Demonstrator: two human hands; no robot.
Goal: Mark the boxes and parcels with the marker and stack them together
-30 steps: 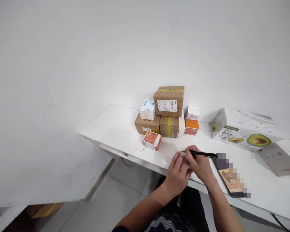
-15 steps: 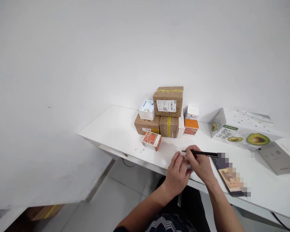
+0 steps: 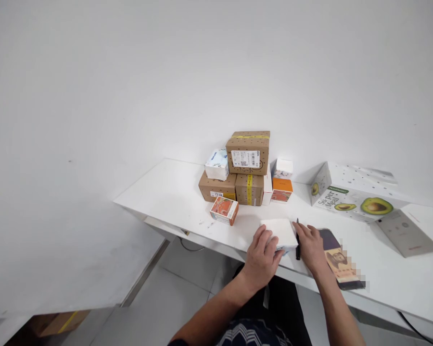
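Note:
A small white box (image 3: 279, 231) lies on the white table (image 3: 173, 192) near its front edge. My left hand (image 3: 262, 255) grips the box's near left corner with curled fingers. My right hand (image 3: 312, 246) rests at the box's right side, fingers closed around a black pen (image 3: 298, 239) that points away from me. An orange and white carton (image 3: 224, 210) lies just left of the box.
A stack of brown cardboard boxes (image 3: 248, 168) with a white pack and small orange boxes (image 3: 283, 184) stands at the back. An avocado-printed carton (image 3: 350, 192) and a grey flat box (image 3: 406, 233) lie right. A dark booklet (image 3: 341, 262) lies beside my right hand.
The pen swung from lying across, tip to the left, to pointing away from me. My right hand moved right, uncovering the white box's top. The view shifted slightly.

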